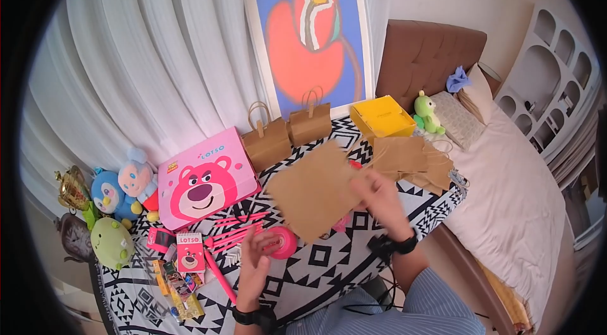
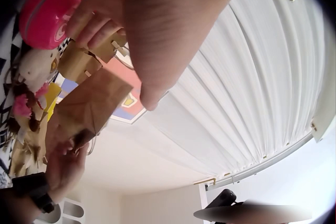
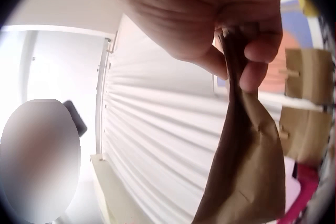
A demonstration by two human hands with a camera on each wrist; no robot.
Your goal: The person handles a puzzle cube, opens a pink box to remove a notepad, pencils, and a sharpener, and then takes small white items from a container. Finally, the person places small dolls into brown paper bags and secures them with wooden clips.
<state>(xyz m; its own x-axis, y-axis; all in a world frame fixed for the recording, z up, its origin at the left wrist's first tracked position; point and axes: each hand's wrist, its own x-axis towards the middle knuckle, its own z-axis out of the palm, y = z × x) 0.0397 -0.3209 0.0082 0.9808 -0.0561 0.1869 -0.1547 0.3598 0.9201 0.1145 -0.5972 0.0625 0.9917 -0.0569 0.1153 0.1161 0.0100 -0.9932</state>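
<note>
A brown kraft paper bag (image 1: 314,189), flattened, hangs over the table in front of the person. At its right end the right hand (image 1: 384,203) grips it; the right wrist view shows thumb and fingers pinching the bunched paper edge (image 3: 239,66). The left hand (image 1: 254,265) is held apart from the bag with its fingers loosely spread, holding nothing. Beside its fingertips lies a round pink object (image 1: 284,243). In the left wrist view the bag (image 2: 92,103) appears beyond the left fingers.
Two upright paper bags (image 1: 265,143) stand behind, beside a pink Lotso box (image 1: 205,183). Flat paper bags (image 1: 398,157) and a yellow box (image 1: 382,116) are at right. Pink sticks (image 1: 234,237), a Lotso notepad (image 1: 190,253) and plush toys (image 1: 112,243) occupy the left.
</note>
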